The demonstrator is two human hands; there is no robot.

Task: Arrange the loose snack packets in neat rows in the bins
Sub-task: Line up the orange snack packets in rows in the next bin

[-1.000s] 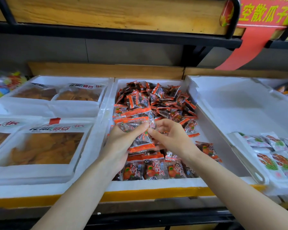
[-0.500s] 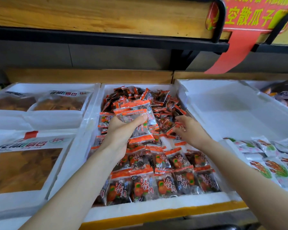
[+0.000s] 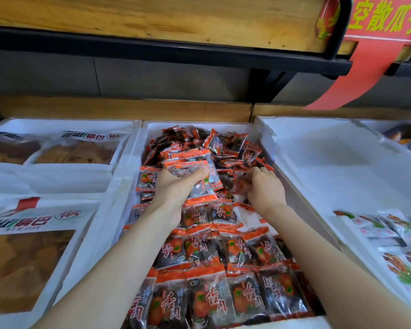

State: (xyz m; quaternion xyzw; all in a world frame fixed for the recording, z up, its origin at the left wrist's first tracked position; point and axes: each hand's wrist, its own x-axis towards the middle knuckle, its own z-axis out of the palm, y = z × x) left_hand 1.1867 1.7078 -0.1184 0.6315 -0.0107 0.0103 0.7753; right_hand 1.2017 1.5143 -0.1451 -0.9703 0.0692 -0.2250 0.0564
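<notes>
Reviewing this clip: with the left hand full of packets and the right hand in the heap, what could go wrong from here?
1. The left hand grips a fanned stack of packets by its lower part; the slick wrappers could slide out, probably onto the neat rows below.
2. The right hand reaches into the loose pile beside the bin wall; pulling one out may tumble others forward over the rows.

Over the middle bin (image 3: pixel 152 127), open air reaches up to the black shelf rail (image 3: pixel 152 45). Loose packets (image 3: pixel 233 148) heap its far half; neat rows (image 3: pixel 223 255) fill its near half. The white bin (image 3: pixel 330 167) right of it lies mostly bare; bagged crisps (image 3: pixel 76 153) crowd the space left of it.
</notes>
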